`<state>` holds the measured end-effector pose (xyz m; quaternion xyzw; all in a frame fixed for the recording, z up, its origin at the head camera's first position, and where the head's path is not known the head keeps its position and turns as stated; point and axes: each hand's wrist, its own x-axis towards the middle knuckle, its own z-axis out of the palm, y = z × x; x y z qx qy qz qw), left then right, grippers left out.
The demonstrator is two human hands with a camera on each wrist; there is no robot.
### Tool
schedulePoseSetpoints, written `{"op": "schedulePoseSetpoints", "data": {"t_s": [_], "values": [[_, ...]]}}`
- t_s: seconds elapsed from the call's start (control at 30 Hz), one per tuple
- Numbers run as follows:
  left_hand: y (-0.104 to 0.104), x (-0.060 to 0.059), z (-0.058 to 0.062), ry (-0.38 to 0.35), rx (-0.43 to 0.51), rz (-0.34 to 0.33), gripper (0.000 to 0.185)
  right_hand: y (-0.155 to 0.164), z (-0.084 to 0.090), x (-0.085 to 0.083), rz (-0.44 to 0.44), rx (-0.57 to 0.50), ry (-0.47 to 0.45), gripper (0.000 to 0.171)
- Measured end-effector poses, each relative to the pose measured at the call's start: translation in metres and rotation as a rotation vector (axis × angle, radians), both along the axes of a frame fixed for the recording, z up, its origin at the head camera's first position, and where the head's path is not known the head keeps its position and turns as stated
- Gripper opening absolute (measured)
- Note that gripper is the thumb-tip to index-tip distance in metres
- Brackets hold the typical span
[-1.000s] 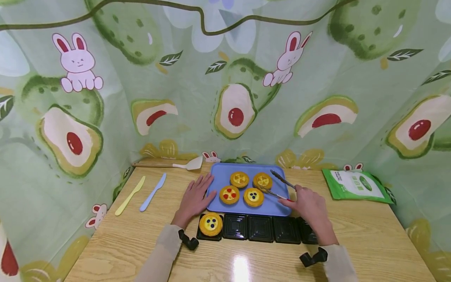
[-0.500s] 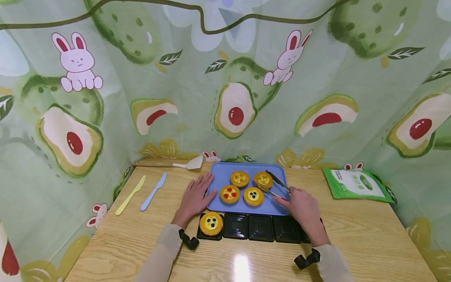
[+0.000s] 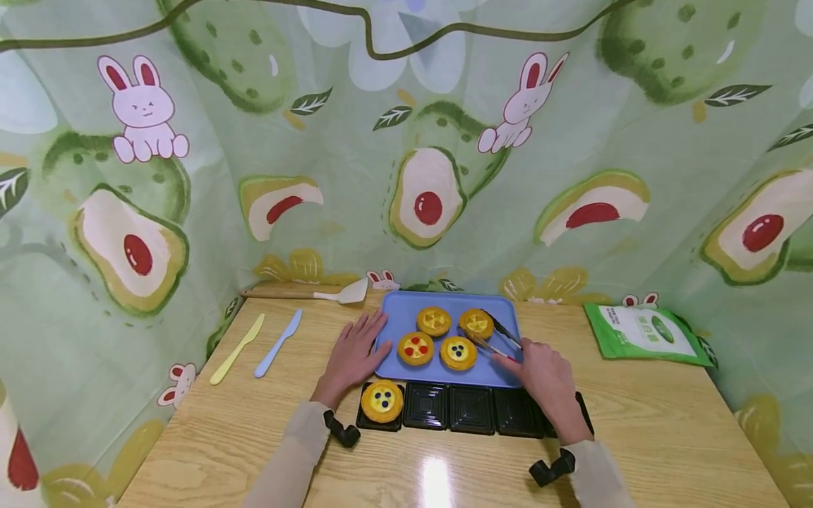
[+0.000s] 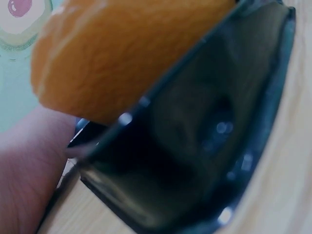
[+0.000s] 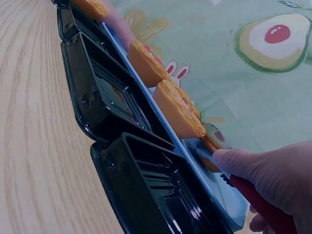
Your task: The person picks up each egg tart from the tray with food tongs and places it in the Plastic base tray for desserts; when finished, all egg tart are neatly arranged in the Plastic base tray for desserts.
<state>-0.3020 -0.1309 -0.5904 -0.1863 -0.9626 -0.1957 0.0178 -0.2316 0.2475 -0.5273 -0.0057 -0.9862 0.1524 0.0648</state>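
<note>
Printed curtain (image 3: 317,141) behind a wooden table (image 3: 673,423), a blue tray (image 3: 400,317) in the middle.
Black boxes (image 3: 472,409) line the tray's near edge; a green bag (image 3: 648,333) lies off to the right. The left hand (image 3: 352,353) lies unclenched at the tray's left edge, while the right hand (image 3: 543,370) grasps tongs (image 3: 504,333) straddling the rear right tart (image 3: 475,322) on the tray; a blue-dotted tart (image 3: 458,353) sits between it and the boxes.

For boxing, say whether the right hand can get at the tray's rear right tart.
Probably yes: the right hand holds tongs straddling the rear right tart, and no other tart blocks it.
</note>
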Motion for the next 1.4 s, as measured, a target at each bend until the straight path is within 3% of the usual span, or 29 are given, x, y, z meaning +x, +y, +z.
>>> {"op": "schedulePoseSetpoints", "data": {"t_s": [0.5, 1.07, 1.4], "values": [[0.0002, -0.0007, -0.0025, 0.054, 0.026, -0.005, 0.071, 0.0009, 0.0017, -0.0020, -0.008, -0.008, -0.031, 0.062], [0.0006, -0.0004, 0.0016, -0.007, -0.014, -0.002, 0.072, 0.0042, 0.0015, -0.0021, -0.012, -0.010, -0.047, 0.061], [0.0000, -0.0003, 0.0018, -0.003, -0.016, -0.006, 0.073, 0.0065, 0.0035, -0.0011, 0.007, -0.010, 0.015, 0.059]]}}
